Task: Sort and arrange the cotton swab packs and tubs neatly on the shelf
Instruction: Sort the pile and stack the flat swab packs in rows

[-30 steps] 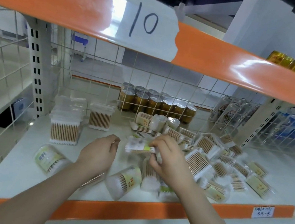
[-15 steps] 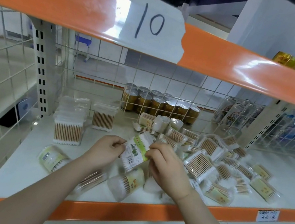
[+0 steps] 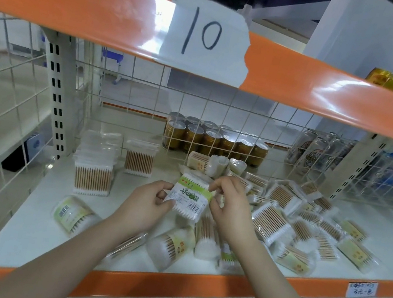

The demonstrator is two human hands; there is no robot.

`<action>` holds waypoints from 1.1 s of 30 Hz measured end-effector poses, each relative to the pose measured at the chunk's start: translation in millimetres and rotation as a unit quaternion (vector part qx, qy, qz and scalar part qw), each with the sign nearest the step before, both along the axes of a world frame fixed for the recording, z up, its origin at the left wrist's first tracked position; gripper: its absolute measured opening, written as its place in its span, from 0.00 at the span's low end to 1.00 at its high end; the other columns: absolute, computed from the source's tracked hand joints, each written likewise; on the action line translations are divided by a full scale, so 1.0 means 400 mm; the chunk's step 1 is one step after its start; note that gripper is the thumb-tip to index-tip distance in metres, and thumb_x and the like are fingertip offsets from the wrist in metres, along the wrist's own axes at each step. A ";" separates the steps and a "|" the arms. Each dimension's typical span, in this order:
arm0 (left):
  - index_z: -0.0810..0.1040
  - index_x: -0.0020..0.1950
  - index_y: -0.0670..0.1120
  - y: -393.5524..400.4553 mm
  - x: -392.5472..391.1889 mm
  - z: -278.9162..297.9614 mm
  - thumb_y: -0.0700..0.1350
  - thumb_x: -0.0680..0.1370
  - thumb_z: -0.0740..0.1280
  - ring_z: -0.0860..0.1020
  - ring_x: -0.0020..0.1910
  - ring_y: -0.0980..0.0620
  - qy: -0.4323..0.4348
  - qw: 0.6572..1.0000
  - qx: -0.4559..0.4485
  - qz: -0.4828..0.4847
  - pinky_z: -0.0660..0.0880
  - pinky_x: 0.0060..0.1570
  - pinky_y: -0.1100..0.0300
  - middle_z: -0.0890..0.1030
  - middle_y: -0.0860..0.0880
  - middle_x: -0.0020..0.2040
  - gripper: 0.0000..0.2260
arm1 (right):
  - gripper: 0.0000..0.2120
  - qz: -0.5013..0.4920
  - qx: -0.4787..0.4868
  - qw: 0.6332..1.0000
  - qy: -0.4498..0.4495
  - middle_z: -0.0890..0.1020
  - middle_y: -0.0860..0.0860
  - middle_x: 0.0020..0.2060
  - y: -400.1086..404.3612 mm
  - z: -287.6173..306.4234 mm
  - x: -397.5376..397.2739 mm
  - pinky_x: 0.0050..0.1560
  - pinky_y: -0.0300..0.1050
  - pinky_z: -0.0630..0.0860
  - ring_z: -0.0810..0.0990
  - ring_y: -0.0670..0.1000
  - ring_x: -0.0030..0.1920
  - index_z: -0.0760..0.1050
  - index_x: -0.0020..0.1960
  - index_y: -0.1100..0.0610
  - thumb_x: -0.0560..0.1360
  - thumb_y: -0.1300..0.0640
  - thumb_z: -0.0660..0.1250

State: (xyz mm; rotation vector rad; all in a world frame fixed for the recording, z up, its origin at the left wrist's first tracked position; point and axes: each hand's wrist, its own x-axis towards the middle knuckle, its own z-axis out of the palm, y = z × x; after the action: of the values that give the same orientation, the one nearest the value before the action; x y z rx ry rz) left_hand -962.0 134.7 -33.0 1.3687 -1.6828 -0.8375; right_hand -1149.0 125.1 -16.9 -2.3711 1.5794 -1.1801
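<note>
Both hands hold one flat clear-plastic pack of wooden cotton swabs with a green and white label (image 3: 189,195), raised just above the white shelf (image 3: 30,220) near its middle. The left hand (image 3: 147,203) grips the pack's left edge, thumb on the labelled face and fingers curled behind. The right hand (image 3: 228,206) pinches the pack's upper right corner with bent fingers. The label faces the camera, barcode at the lower end.

On the far left of the shelf stands a neat stack of square clear packs of wooden swabs (image 3: 94,170), with a single similar upright pack (image 3: 139,159) just beside it on the right. A round clear tub with a pale green label (image 3: 74,214) lies on its side at near left. A second round tub with a yellow-green label (image 3: 170,246) lies tipped below the hands, close to the orange front edge (image 3: 167,284).

To the right, a loose heap of swab packs and tubs (image 3: 295,217) covers the shelf, items overlapping at varied angles. Behind the wire grid back panel (image 3: 198,102) stands a group of gold cans (image 3: 215,141). A white paper sign marked "10" (image 3: 206,36) is fixed to the upper orange beam. A small white price tag (image 3: 361,289) sits on the front edge at right.
</note>
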 end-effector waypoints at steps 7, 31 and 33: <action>0.72 0.65 0.49 0.015 -0.012 0.001 0.42 0.75 0.68 0.72 0.35 0.59 -0.013 1.000 -0.013 0.016 0.70 0.41 0.63 0.76 0.53 0.40 0.19 | 0.15 -0.006 0.152 0.964 -0.218 0.76 0.46 0.39 -0.010 0.036 0.021 0.39 0.28 0.71 0.73 0.44 0.40 0.74 0.46 0.52 0.71 0.72 0.62; 0.67 0.68 0.50 0.022 -0.009 -0.001 0.42 0.76 0.66 0.74 0.43 0.58 -0.043 0.995 -0.059 0.070 0.68 0.43 0.65 0.73 0.58 0.42 0.22 | 0.15 0.043 0.155 0.951 -0.265 0.78 0.47 0.39 0.002 0.055 0.052 0.48 0.43 0.78 0.78 0.46 0.41 0.76 0.48 0.51 0.73 0.71 0.62; 0.66 0.69 0.50 0.020 -0.005 -0.003 0.42 0.76 0.66 0.74 0.43 0.58 -0.049 0.995 -0.056 0.070 0.68 0.43 0.65 0.73 0.58 0.43 0.22 | 0.17 0.045 0.159 0.949 -0.269 0.76 0.48 0.36 0.000 0.053 0.055 0.47 0.45 0.78 0.75 0.47 0.39 0.75 0.47 0.49 0.73 0.71 0.62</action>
State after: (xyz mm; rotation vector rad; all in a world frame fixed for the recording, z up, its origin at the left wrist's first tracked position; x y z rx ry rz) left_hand -963.8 142.6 -34.0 1.4515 -1.6607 -0.5957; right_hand -1126.9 125.2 4.2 -1.7067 1.3358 -1.2908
